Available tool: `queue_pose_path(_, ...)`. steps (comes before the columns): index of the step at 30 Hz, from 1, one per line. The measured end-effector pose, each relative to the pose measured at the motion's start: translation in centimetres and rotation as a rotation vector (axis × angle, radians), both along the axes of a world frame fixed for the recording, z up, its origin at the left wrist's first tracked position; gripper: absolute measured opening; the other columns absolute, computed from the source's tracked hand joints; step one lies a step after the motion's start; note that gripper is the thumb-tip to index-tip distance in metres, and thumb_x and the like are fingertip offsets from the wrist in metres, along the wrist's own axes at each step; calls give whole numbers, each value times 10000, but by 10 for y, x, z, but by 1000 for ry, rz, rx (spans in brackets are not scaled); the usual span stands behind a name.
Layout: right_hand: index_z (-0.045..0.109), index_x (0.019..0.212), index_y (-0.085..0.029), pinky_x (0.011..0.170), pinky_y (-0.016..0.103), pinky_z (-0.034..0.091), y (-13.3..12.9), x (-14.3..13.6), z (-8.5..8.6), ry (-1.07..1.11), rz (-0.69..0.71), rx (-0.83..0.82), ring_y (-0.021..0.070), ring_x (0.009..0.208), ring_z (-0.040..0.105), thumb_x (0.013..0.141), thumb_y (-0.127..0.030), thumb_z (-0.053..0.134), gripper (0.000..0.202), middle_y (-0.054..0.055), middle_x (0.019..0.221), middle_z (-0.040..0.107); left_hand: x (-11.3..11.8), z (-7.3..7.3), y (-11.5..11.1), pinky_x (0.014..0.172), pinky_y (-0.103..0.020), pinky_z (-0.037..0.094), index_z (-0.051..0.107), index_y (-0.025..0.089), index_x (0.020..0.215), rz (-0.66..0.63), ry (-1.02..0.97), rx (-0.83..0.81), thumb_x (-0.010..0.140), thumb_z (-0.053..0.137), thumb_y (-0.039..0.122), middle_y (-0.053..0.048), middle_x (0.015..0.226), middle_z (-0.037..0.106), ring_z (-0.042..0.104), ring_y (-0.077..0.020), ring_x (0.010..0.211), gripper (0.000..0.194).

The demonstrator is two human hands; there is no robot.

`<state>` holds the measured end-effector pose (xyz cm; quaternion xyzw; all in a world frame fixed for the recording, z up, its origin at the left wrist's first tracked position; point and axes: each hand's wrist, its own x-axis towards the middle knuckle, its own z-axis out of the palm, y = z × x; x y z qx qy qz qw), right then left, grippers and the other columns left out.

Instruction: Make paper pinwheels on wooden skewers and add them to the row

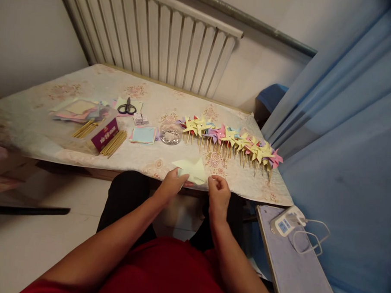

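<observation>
My left hand [173,182] grips a pale yellow-green piece of paper [196,169] at its lower left, thumb on top. The paper is cut and partly folded, with pointed corners standing out, just above the table's front edge. Just right of the paper is my right hand [219,190], its thumb and forefinger pinched together; whether anything small is between them is hidden. Beyond the paper, a round clear dish [170,133] holds small shiny pieces. Many finished paper pinwheels [230,137] on sticks lie in a row to the right.
On the left, a clear plastic box [99,127] holds coloured paper and sticks [85,128]. More sticks [114,144] lie beside it. Black scissors [127,107], small boxes [140,119] and a stack of paper squares [143,135] lie nearby. A white charger [284,223] with a cable rests at right.
</observation>
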<state>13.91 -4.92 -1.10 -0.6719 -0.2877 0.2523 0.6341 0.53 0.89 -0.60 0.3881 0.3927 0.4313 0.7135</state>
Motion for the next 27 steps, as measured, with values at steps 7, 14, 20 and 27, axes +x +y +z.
queue_pose_path(7, 690, 784, -148, 548, 223, 381, 10, 28, 9, 327, 498, -61, 101, 539, 500, 628, -434, 804, 345, -25, 617, 627, -14, 13, 8, 704, -353, 569, 609, 148, 869, -160, 108, 21, 696, 657, 160, -7, 730, 687, 666, -173, 622, 180)
queue_pose_path(14, 714, 845, -129, 562, 259, 453, 17, 5, 14, 432, 615, -80, 146, 564, 588, 570, -382, 835, 392, 25, 711, 716, -19, 15, 9, 632, -299, 554, 631, 161, 824, -336, 102, 44, 647, 682, 136, -18, 716, 694, 670, -176, 625, 186)
queue_pose_path(20, 736, 864, -143, 621, 285, 506, 19, 0, 12, 312, 581, -61, 166, 624, 627, 580, -286, 778, 320, 22, 766, 743, -22, 22, 11, 558, -251, 537, 648, 162, 753, -454, 135, 85, 620, 672, 131, -36, 693, 695, 662, -169, 594, 138)
queue_pose_path(27, 740, 852, -140, 585, 283, 508, 19, -1, 1, 221, 489, -82, 171, 605, 632, 627, -302, 739, 278, 19, 732, 734, -18, 25, 11, 580, -261, 533, 661, 155, 794, -421, 157, 30, 615, 698, 163, -35, 689, 698, 664, -176, 615, 183)
